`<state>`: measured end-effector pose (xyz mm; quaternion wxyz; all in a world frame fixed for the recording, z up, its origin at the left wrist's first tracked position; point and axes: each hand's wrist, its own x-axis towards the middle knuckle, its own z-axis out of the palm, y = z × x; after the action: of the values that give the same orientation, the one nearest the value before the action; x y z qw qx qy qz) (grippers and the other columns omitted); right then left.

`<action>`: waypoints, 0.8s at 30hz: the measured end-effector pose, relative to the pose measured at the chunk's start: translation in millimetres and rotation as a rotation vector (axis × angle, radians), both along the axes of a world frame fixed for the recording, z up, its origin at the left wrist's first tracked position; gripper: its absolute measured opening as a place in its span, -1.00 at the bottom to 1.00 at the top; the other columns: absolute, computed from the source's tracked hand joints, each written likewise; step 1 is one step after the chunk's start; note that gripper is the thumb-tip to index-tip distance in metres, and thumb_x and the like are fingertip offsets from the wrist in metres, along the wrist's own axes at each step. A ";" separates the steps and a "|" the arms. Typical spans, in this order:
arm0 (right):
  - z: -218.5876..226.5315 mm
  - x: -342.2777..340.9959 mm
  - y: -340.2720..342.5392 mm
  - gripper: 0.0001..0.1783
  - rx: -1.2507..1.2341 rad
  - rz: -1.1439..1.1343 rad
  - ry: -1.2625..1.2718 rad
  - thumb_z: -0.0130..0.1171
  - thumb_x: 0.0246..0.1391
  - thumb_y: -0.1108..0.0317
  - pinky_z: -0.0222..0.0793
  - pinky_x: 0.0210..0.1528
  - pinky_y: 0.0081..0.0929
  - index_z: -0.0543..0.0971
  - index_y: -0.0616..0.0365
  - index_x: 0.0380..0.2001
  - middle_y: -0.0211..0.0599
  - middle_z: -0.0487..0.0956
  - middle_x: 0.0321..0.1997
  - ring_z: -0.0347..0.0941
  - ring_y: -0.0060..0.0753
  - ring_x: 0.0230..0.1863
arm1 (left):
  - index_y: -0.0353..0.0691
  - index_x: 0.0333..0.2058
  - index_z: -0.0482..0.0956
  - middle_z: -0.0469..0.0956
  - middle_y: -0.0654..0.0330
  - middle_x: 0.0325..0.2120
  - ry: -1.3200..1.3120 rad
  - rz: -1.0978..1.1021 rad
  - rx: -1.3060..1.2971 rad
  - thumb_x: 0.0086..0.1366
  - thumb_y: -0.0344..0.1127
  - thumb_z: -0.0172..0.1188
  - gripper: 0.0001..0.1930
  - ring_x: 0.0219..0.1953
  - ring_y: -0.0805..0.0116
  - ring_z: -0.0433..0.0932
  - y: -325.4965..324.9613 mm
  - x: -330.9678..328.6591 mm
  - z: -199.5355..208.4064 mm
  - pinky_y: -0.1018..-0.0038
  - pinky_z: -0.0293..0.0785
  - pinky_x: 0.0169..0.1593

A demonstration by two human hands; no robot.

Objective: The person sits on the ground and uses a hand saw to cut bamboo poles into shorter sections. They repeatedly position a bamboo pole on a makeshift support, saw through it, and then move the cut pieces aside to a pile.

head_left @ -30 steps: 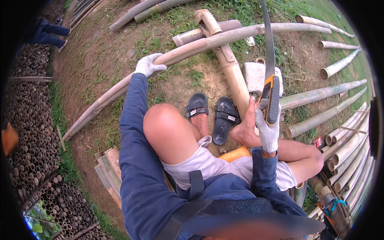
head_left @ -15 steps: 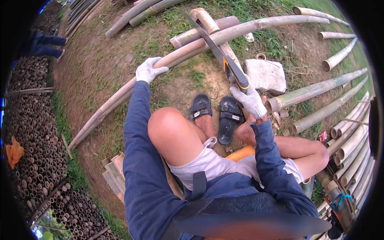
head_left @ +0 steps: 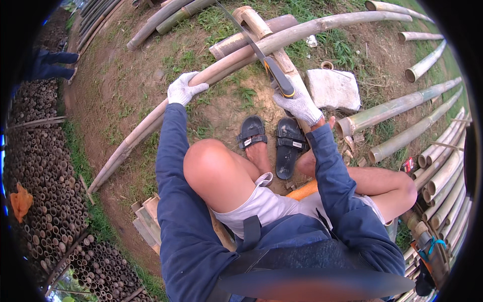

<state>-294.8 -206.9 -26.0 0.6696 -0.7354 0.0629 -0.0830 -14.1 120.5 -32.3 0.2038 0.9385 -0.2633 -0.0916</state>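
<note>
One long bamboo pole (head_left: pixel 226 64), pale, smooth & rounded, lies across a notched bamboo post (head_left: pixel 283 60); left hand (head_left: pixel 184 89), in white knit glove, has its grip clamped round the pole; right hand (head_left: pixel 298 104), gloved likewise, has its grip wrapped round the blk/orange handle of a saw (head_left: pixel 278 76). Its thin, tapering metal blade crosses the pole nr the post, contact unclear; a rough, blocky whitish stone (head_left: pixel 333 89) sits on soil R of post.
</note>
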 end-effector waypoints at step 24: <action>-2.8 -149.2 4.5 -0.19 -0.984 -0.492 0.387 0.56 0.05 0.06 0.42 0.39 0.05 0.59 0.18 0.33 0.05 0.66 0.18 0.57 0.20 0.25 | 0.04 0.25 0.59 0.68 -0.01 0.05 0.278 0.073 -0.154 0.32 0.01 0.46 -0.44 0.02 -0.13 0.71 52.5 -232.8 -77.8 0.07 0.65 0.11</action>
<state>-444.1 -202.4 -28.7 0.1866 -0.9255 0.3071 -0.1194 -246.9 173.0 -110.1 0.3129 0.9072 -0.2047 -0.1928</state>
